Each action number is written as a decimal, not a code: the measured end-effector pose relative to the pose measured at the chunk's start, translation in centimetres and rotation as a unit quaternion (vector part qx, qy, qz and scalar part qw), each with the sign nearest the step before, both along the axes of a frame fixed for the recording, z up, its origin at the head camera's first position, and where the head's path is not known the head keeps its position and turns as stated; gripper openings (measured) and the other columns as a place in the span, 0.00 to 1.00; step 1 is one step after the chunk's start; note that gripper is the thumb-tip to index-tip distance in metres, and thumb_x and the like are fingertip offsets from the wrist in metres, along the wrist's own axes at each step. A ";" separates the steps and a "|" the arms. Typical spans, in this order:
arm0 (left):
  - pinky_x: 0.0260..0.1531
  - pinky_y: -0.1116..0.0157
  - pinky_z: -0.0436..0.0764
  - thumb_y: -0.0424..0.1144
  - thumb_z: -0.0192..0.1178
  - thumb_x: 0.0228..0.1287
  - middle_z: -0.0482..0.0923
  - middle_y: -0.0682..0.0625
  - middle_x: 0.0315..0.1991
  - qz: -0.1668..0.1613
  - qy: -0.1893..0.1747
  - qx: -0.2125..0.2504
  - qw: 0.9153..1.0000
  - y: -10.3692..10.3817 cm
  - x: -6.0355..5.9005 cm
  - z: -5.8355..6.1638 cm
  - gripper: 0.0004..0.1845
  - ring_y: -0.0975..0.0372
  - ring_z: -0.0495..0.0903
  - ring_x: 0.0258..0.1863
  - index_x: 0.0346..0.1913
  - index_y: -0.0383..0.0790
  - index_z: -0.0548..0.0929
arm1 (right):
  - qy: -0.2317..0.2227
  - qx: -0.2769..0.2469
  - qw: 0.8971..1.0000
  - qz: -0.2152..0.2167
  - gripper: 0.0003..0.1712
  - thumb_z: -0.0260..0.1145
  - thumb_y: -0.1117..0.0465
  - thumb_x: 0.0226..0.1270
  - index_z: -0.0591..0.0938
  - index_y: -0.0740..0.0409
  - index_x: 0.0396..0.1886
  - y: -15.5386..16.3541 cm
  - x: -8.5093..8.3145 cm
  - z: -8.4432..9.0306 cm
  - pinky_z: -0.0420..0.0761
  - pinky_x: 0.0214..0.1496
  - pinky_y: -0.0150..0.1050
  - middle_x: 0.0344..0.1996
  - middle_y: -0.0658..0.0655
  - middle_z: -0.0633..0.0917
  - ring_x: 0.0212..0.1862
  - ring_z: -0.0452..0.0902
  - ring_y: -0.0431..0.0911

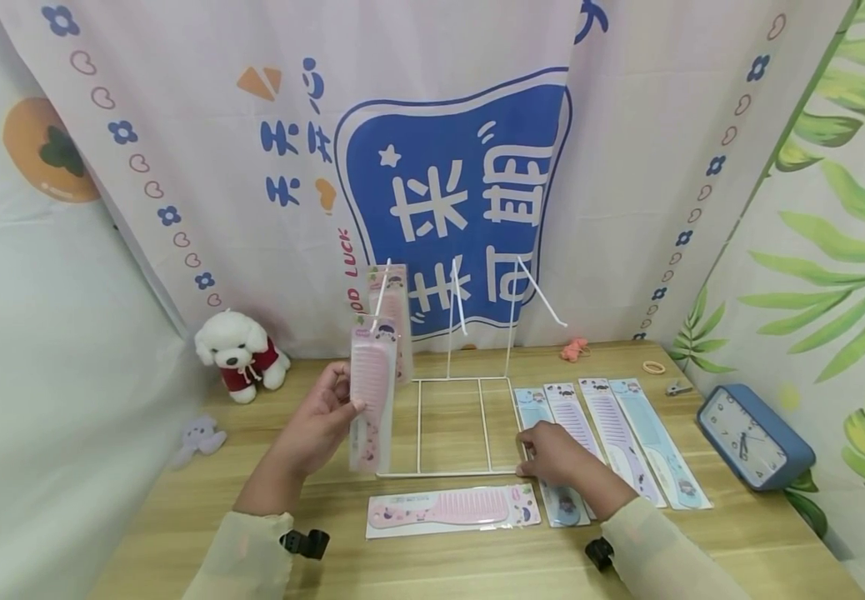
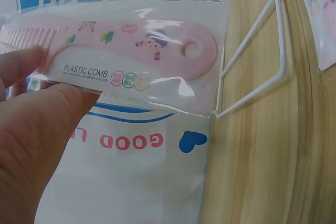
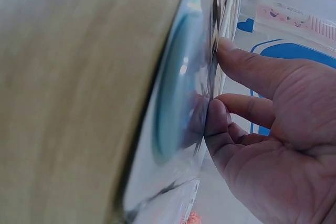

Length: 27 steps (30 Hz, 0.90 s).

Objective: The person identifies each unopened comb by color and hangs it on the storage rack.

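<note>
My left hand [image 1: 348, 402] pinches a packaged pink comb [image 1: 371, 400] between thumb and fingers and holds it upright beside the left hook of a white wire rack [image 1: 447, 475]. Up close, the pink comb [image 2: 131, 61] reads "PLASTIC COMB", my thumb [image 2: 47, 129] lies on its sleeve, and the rack wire [image 2: 252, 40] is just to the right. A second pink comb pack [image 1: 395, 304] hangs on that hook. My right hand [image 1: 528, 454] rests on a blue comb pack [image 1: 532, 408] lying by the rack's right front corner; its fingertips [image 3: 216, 116] touch the blue comb pack [image 3: 178, 108].
Another pink comb pack [image 1: 451, 508] lies flat near the front edge. Three more blue and lilac comb packs [image 1: 631, 437] lie right of my hand. A blue clock [image 1: 751, 433] stands far right and a white plush dog [image 1: 241, 354] at back left. A curtain hangs behind.
</note>
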State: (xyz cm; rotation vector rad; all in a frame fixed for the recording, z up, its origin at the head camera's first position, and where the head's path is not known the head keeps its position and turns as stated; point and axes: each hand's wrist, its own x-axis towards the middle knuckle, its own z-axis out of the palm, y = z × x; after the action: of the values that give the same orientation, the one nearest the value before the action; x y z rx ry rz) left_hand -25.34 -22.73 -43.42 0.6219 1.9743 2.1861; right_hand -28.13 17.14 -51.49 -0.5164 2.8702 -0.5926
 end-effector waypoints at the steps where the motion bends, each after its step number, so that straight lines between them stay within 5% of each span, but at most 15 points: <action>1: 0.65 0.67 0.83 0.23 0.49 0.82 0.70 0.47 0.70 0.014 -0.010 -0.006 1.000 0.2 -0.2 0.1 0.20 0.61 0.77 0.66 0.66 0.44 0.60 | -0.001 0.000 1.000 -0.001 0.23 0.83 0.56 0.65 0.75 0.52 0.24 0.0 0.0 0.0 0.66 0.32 0.38 0.22 0.50 0.70 0.28 0.67 0.44; 5: 0.65 0.64 0.82 0.22 0.45 0.82 0.67 0.39 0.72 0.076 -0.035 -0.037 0.996 1.1 -1.1 0.5 0.20 0.57 0.74 0.67 0.68 0.39 0.59 | -0.007 0.000 1.000 -0.004 0.22 0.83 0.56 0.66 0.76 0.53 0.25 0.0 -0.1 -0.1 0.66 0.31 0.38 0.23 0.51 0.71 0.28 0.68 0.44; 12: 0.72 0.46 0.78 0.27 0.47 0.85 0.72 0.34 0.72 0.188 -0.061 -0.095 0.976 2.5 -3.8 1.1 0.17 0.48 0.74 0.68 0.69 0.38 0.63 | -0.003 0.001 1.000 0.001 0.22 0.83 0.56 0.66 0.76 0.53 0.25 0.0 -0.2 -0.1 0.65 0.31 0.38 0.23 0.51 0.71 0.27 0.67 0.44; 27: 0.70 0.50 0.80 0.30 0.50 0.86 0.76 0.34 0.70 0.211 -0.075 -0.066 0.972 4.0 -7.8 0.4 0.18 0.51 0.78 0.63 0.72 0.35 0.68 | 0.006 0.007 1.000 0.003 0.24 0.83 0.57 0.65 0.74 0.52 0.23 -0.1 0.1 0.5 0.64 0.32 0.37 0.22 0.50 0.70 0.28 0.66 0.44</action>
State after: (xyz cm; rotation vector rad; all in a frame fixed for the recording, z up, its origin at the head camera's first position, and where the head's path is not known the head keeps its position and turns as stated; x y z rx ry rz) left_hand -33.11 -18.76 -43.06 0.0102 2.3102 2.2059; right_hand -28.02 17.05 -51.00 -0.5284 2.8810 -0.5700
